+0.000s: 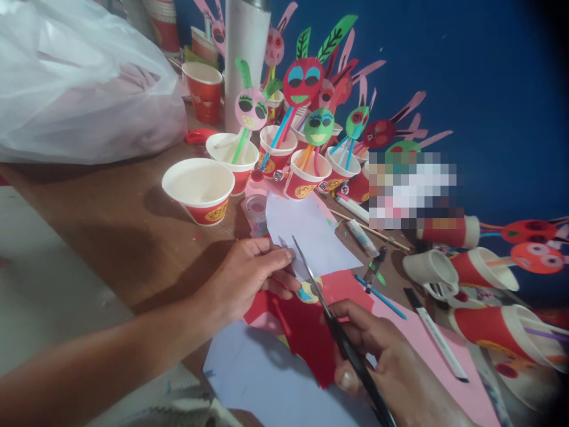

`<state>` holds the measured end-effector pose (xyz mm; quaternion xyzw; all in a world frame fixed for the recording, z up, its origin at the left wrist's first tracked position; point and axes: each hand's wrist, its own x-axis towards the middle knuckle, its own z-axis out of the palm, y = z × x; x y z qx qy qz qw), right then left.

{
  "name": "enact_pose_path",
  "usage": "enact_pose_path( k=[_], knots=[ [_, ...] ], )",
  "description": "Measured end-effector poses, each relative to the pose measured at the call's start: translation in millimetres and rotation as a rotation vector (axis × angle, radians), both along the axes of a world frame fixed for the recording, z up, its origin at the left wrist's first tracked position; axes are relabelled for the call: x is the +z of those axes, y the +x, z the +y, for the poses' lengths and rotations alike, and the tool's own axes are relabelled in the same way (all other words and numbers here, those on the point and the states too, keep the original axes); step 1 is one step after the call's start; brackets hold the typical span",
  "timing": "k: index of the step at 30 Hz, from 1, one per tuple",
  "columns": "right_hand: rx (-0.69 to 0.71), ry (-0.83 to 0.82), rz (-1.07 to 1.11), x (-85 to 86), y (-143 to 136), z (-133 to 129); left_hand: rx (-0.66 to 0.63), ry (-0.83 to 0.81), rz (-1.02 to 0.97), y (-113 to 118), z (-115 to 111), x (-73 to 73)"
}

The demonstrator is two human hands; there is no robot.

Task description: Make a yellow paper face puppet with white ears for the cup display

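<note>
My right hand (pixel 377 350) grips a pair of black-handled scissors (pixel 313 279), its blades pointing away from me over a pale lilac paper sheet (pixel 306 225). Thumb and fingers of my left hand (pixel 262 267) are pinched together just left of the blades. A small pale piece of paper (pixel 283 242) seems to stick up from that pinch, though most of it is hidden. Beneath both hands lie red paper (pixel 311 338), a larger lilac sheet (pixel 262 367) and pink paper (pixel 444 356).
Behind stand several red-and-white paper cups (pixel 306 178) holding paper-face figures (pixel 302 83) on coloured straws. An unfilled cup (pixel 200 184) is nearer. A white plastic bag (pixel 89 83) fills the back left. Markers (pixel 438 338), a glue stick (pixel 362 237) and tipped cups (pixel 493 326) lie right.
</note>
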<state>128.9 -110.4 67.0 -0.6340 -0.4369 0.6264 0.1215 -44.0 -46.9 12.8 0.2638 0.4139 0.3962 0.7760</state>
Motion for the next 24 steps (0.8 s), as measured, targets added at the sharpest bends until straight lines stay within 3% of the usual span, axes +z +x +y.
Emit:
enact_pose_path(
  k=[13, 24],
  knots=[
    [-0.084, -0.027, -0.002, -0.6, 0.8, 0.4, 0.003, 0.063, 0.060, -2.2, -0.8, -2.1],
    [-0.066, -0.025, -0.020, 1.9, 4.1, 2.9, 0.007, 0.086, 0.068, -2.5, -1.6, -4.8]
  ],
)
